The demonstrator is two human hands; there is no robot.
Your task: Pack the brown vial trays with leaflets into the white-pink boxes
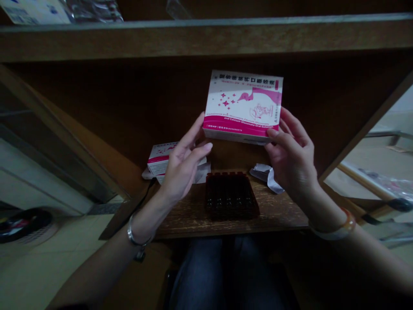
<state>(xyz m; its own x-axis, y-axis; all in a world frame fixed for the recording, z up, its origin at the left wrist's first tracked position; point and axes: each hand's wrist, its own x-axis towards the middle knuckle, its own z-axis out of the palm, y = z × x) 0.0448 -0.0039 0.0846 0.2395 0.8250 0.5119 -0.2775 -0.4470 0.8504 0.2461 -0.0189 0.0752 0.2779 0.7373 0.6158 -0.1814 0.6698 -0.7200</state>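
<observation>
A white and pink medicine box, labelled as an oral solution, is held up above the desk, its printed face toward me. My right hand grips its lower right corner, thumb in front and fingers at the side. At the left edge, my left hand steadies the box with its fingertips, the thumb lying just below it. Under the box, a dark brown ridged tray of what look like small vials rests on the desk. Partly hidden behind my left hand is a second pink and white box.
The worn wooden desk sits inside a cabinet, with a shelf edge crossing above. A crumpled white paper lies right of the tray. A dark cable runs along the left. A basket stands on the floor.
</observation>
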